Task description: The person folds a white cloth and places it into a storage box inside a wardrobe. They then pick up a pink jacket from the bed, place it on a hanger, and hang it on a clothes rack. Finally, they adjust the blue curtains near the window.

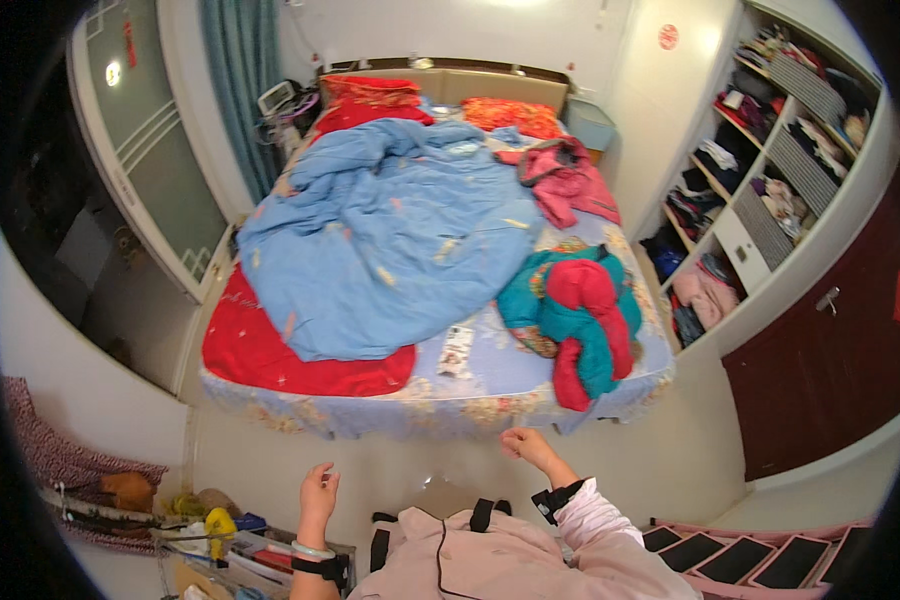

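My left hand point(319, 491) is raised over the floor at lower centre-left, fingers loosely curled and apart, holding nothing. My right hand point(526, 445) hangs in front of the bed's foot with its fingers bent; nothing shows in it. Before me is a bed with a floral sheet point(487, 382). A crumpled blue quilt point(405, 232) covers much of it, partly over a red blanket point(307, 375). A teal and red padded jacket point(589, 322) lies in a heap at the right front corner, and a pink jacket point(570, 180) lies behind it. A patterned white item point(456, 351) rests near the front edge.
Red pillows point(371, 91) and an orange-red pillow point(511, 116) are at the headboard. Open wardrobe shelves point(727, 187) with clothes and a dark red door point(825, 337) stand right. A glass sliding door point(154, 135) is left. A cluttered table point(247, 551) and pink-edged trays point(727, 559) flank me.
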Available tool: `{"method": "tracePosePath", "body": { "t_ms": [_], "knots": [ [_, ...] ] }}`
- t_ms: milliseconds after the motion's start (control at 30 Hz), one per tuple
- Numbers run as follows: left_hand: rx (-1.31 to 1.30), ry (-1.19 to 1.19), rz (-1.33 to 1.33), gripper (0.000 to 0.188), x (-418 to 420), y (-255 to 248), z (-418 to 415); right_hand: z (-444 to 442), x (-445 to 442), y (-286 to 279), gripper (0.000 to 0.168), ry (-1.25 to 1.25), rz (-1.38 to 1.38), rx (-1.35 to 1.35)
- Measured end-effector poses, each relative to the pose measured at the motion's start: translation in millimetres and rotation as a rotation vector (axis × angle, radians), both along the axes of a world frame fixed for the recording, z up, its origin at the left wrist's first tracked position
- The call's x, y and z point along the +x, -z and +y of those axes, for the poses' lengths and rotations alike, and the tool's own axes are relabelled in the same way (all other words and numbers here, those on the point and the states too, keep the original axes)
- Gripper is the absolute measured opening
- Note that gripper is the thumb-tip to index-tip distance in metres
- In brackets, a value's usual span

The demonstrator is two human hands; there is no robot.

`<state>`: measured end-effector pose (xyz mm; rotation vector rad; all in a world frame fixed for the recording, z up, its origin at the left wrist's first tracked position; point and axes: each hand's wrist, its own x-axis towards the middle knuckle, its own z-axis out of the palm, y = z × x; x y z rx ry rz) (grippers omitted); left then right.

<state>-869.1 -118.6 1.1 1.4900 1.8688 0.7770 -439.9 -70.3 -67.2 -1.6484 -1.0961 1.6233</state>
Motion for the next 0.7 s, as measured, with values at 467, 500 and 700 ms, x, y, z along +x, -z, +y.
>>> {"method": "tracePosePath", "body": {
  "t_ms": [467, 500, 700],
  "knots": [
    [-0.061, 0.760, 0.010, 0.028, 379, -15, 84, -187, 315, 10, 0.014, 0.744, 0.008, 0.023],
    [-0.055, 0.819, 0.038, 0.028, 400, -30, 88, -197, 324, 10, 0.013, 0.781, 0.009, 0.034],
    [-0.076, 1.005, 0.039, 0.028, 504, -34, 122, -224, 360, -13, 0.017, 0.935, 0.080, -0.033]
  ]
}}
